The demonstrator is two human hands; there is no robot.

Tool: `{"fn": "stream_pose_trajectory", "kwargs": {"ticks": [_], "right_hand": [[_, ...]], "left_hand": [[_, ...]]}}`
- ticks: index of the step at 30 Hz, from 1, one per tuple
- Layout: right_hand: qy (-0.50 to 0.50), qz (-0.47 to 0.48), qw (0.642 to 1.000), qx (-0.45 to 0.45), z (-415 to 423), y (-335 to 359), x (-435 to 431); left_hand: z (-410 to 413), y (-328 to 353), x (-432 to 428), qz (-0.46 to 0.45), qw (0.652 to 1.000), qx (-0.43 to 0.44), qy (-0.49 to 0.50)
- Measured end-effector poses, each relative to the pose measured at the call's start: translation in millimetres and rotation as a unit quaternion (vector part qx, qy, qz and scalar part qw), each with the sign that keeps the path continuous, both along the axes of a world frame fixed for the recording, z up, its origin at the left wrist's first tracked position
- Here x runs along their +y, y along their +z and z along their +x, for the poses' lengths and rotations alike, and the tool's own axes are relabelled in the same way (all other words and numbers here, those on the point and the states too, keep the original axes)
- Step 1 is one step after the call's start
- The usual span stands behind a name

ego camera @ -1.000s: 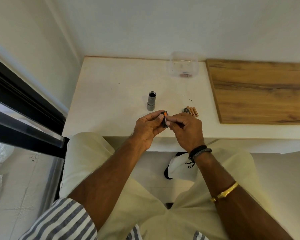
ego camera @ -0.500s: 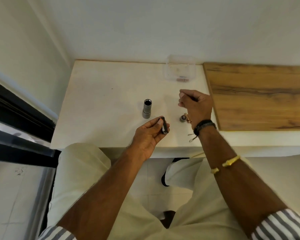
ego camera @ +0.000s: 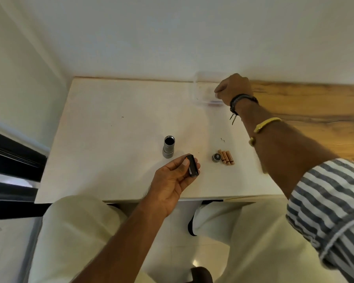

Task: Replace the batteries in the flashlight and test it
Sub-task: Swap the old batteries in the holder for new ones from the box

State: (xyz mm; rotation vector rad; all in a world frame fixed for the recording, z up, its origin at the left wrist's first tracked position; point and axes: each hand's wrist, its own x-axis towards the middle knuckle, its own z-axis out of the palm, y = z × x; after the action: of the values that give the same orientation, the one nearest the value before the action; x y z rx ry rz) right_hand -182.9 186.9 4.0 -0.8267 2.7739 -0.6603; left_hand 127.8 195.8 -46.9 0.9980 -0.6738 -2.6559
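Observation:
The grey flashlight body [ego camera: 168, 147] stands upright on the white table [ego camera: 114, 127] with its open end up. My left hand [ego camera: 173, 180] holds the black battery holder [ego camera: 192, 166] just right of it, above the table's front. The flashlight's end cap [ego camera: 216, 157] lies on the table beside three copper-coloured batteries [ego camera: 226, 157]. My right hand [ego camera: 233, 88] is over the clear plastic box [ego camera: 200, 88] at the table's back, its fingers pinched together; what they hold is hidden.
A wooden board [ego camera: 315, 111] covers the table's right part. White walls close off the back and left, and a dark window frame [ego camera: 12, 160] runs along the left. My knees in light trousers are under the table's front edge.
My right hand left the battery holder and moved from the table's front to the clear box at the back. My left hand kept the holder and stayed near the flashlight body.

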Motion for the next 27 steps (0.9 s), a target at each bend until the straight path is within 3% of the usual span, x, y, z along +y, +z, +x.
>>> {"fn": "stream_pose_trajectory", "kwargs": {"ticks": [5,12,20,27], "right_hand": [[0.045,0.171,0.983,0.044,-9.9,0.3,-19.7],[0.106,0.234,0.961,0.102,-10.8,-0.7,-25.7],[0.134,0.184,0.970,0.089,-1.5,-0.4,-22.2],[0.053,-0.030,0.997,0.053,22.3,10.7,-9.5]], "left_hand": [[-1.1,-0.5,-2.1,0.011,1.000,0.002,0.005],[-3.6,2.2,-2.9,0.024,1.000,0.007,0.009],[-2.3,1.8,-3.6,0.036,0.999,0.011,0.012],[-0.9,4.3,-4.3,0.020,1.000,0.009,0.011]]}}
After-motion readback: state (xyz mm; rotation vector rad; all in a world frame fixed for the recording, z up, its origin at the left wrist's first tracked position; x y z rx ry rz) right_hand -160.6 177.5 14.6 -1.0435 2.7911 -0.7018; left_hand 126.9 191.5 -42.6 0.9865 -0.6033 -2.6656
